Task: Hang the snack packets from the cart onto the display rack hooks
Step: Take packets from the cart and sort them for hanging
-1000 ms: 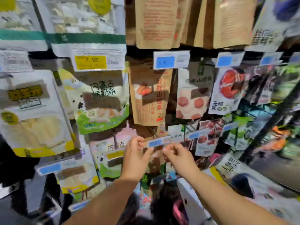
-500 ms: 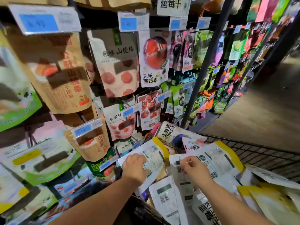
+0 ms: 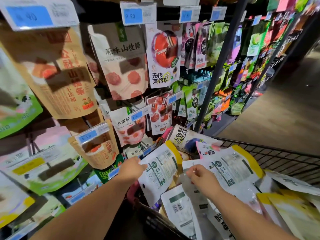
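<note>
Left hand (image 3: 133, 170) grips left packet (image 3: 161, 172) — right hand (image 3: 203, 180) pinches right packet (image 3: 232, 168)

Hard light falls from above, so each price tag (image 3: 39, 13) throws a dark bar of shadow across the pouch below it. This is plainest on the brown pouch (image 3: 65, 80). The white packets (image 3: 161, 170) in the near cart (image 3: 277, 158) are the brightest things, close to washed out. The far right aisle and its floor (image 3: 285, 110) sink into gloom. Print at the centre reads sharp, while the left edge and near right corner smear into blur. The wide lens slants the rack upright (image 3: 220, 63) and stretches the borders.
</note>
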